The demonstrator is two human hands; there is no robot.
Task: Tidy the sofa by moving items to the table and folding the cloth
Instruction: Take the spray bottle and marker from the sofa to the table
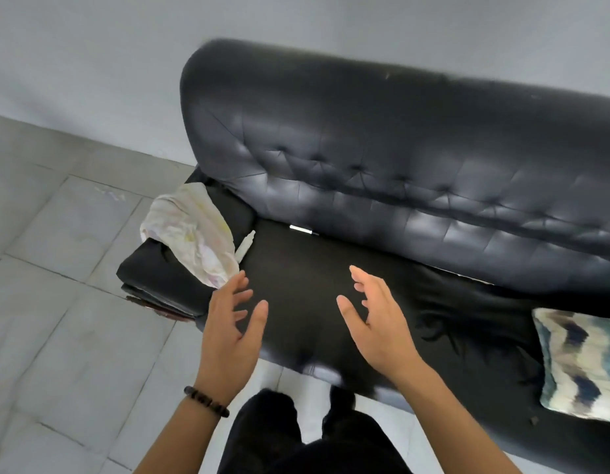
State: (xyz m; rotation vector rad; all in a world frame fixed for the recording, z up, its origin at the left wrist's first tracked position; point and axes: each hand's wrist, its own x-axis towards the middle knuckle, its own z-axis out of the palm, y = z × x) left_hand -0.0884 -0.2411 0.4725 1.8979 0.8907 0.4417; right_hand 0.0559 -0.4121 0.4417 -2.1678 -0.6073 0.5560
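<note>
**Over the sofa seat, both hands are hovering spread and empty**

At the left end of the sofa point(365, 148), the cloth point(190, 234) is lying crumpled over the armrest point(160, 278), with its near corner hanging just beside the left hand point(228, 330). The right hand point(375, 323) is floating to the right of it above the bare seat. Both hands are showing loose, parted fingers and are gripping nothing.

The cloth is looking thin, soft and light. It will probably be sagging and bunching when lifted, so taking two corners or one long edge should be giving a flat sheet for folding. A small white bottle point(245, 246) is resting against the cloth's right edge, in the gap between armrest and seat. It is likely light, stiff and smooth, so a pinch around its body should be working, though it may be rolling if the cloth is dragged first. A slim white stick point(302, 229) is lying far back in the crease under the backrest, where fingertips will be needing to dig.

Open seat is stretching between the hands and the cushion point(584, 364) at the right. Bare floor point(57, 268) is lying left of the armrest, so anything nudged that way may be dropping off. The worktop is not showing in this view.
</note>
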